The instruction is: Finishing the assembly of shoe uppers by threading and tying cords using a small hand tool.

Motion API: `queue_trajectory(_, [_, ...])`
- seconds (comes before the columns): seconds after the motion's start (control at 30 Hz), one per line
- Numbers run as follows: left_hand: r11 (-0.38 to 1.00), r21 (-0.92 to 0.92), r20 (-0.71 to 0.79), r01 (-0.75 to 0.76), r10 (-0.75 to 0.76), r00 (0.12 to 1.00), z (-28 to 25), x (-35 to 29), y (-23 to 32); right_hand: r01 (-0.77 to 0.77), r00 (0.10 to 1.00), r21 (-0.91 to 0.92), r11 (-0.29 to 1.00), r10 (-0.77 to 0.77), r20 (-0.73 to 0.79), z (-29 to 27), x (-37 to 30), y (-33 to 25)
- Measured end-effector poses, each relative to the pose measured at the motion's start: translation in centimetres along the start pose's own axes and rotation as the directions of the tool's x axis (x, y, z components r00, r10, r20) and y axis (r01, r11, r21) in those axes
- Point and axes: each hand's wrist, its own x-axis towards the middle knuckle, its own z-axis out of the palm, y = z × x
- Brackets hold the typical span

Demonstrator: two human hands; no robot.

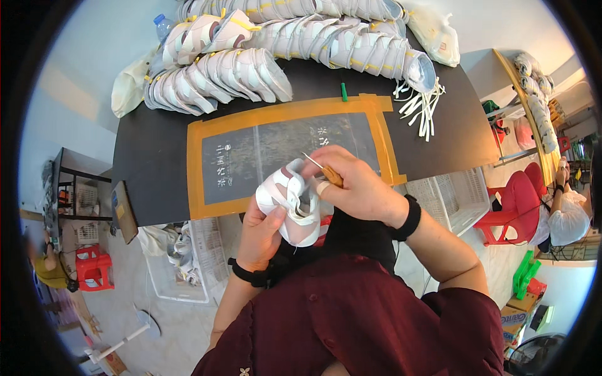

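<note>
In front of my body, over the table's near edge, I have a white and pale pink shoe upper (284,192) with a maroon patch. My left hand (256,238) is closed on its lower left side, the thumb pressed on the outside. My right hand (367,188) is wrapped round the wooden handle of an awl (332,177). The awl's thin metal point angles up and left, just above the upper's top edge. Some right fingers reach behind the upper; whether they touch it I cannot tell.
Long rows of nested shoe uppers (219,78) lie along the table's (439,150) far side. White laces (421,109) hang from one row. A taped dark mat (251,156) covers the middle. Crates (200,263) stand below on both sides. A person sits near a red chair (517,210).
</note>
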Motion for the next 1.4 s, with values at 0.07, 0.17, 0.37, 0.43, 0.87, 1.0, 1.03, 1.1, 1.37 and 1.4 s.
queue_trajectory(0.07, [1.0, -0.009, -0.011, 0.009, -0.009, 1.0, 0.2, 0.2, 0.0, -0.026, 0.998, 0.122, 0.992, 0.019, 0.056, 0.2, -0.1, -0.2])
queue_trajectory(0.17, [0.999, 0.021, -0.035, 0.028, -0.027, 0.999, 0.0, 0.2, 0.0, -0.051, 0.997, 0.212, 0.976, 0.039, 0.061, 1.7, -0.4, 0.4])
queue_trajectory(0.37, [0.996, 0.074, -0.081, 0.056, -0.05, 0.995, 0.4, 0.4, 0.2, -0.108, 0.975, 0.163, 0.981, 0.073, 0.208, 1.7, 0.5, 1.0])
queue_trajectory(0.43, [0.994, 0.087, -0.075, 0.071, -0.065, 0.995, 0.4, 0.4, 0.1, -0.1, 0.979, 0.147, 0.984, 0.071, 0.192, 1.5, 0.7, 1.2])
queue_trajectory(0.87, [0.985, 0.15, -0.024, 0.08, -0.077, 0.997, 0.0, 0.7, 0.1, -0.088, 0.993, -0.207, 0.974, 0.103, 0.064, 3.0, 1.0, 2.2])
queue_trajectory(1.0, [0.995, 0.084, -0.089, 0.063, -0.055, 0.994, 0.1, 0.6, 0.2, -0.331, 0.902, 0.139, 0.933, 0.27, 0.337, 0.3, 2.4, -0.5])
queue_trajectory(1.03, [0.995, 0.084, -0.087, 0.058, -0.051, 0.995, 0.1, 0.6, 0.3, -0.327, 0.903, 0.136, 0.935, 0.267, 0.336, -0.2, 2.7, -0.7])
queue_trajectory(1.1, [0.997, 0.042, -0.115, 0.065, -0.06, 0.992, 0.0, 0.6, 0.5, -0.314, 0.842, -0.002, 0.95, 0.279, 0.462, -1.0, 3.3, -0.9])
queue_trajectory(1.37, [0.993, 0.021, -0.134, 0.118, -0.115, 0.984, 0.7, 0.9, 2.6, -0.408, 0.774, 0.153, 0.9, 0.253, 0.58, -2.5, 3.2, -1.6])
queue_trajectory(1.4, [0.988, 0.001, -0.14, 0.157, -0.155, 0.978, 0.9, 1.0, 2.9, -0.37, 0.789, 0.162, 0.915, 0.217, 0.575, -2.5, 3.0, -1.3])
